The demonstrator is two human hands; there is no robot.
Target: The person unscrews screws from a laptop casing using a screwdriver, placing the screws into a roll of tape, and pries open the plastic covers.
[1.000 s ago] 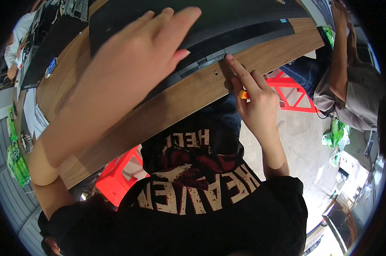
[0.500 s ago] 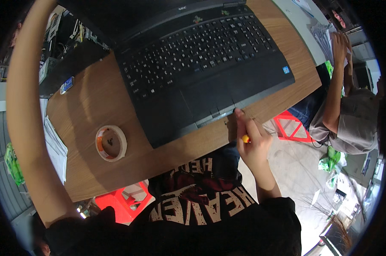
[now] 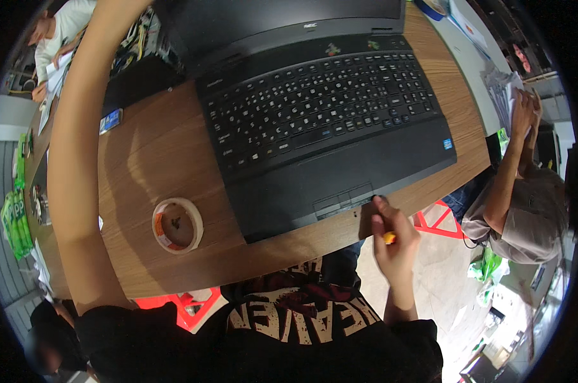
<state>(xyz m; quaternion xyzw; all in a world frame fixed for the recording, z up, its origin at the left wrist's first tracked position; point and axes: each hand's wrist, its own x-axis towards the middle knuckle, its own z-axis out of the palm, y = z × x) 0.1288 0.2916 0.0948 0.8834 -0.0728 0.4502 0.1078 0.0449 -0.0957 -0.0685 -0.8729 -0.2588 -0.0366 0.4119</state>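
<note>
A black laptop lies open on the wooden table, its keyboard facing up. At its front edge, just right of the touchpad buttons, my right hand has its fingertips against or very near the casing. Those fingers are curled round a small tool with a yellow-and-red end; most of it is hidden in the palm. My left forearm rises along the left side and leaves the picture at the top, so my left hand is out of sight. A tape roll lies left of the laptop, with small dark pieces inside its ring.
A small blue packet and an opened device with cables are at the far left. On the right a person in a grey shirt handles papers. Red stools stand below the table edge.
My view has shifted, so the laptop and tape roll appear lower and further right. My right hand stays at the same front-edge spot. A person in white now shows at the upper left.
</note>
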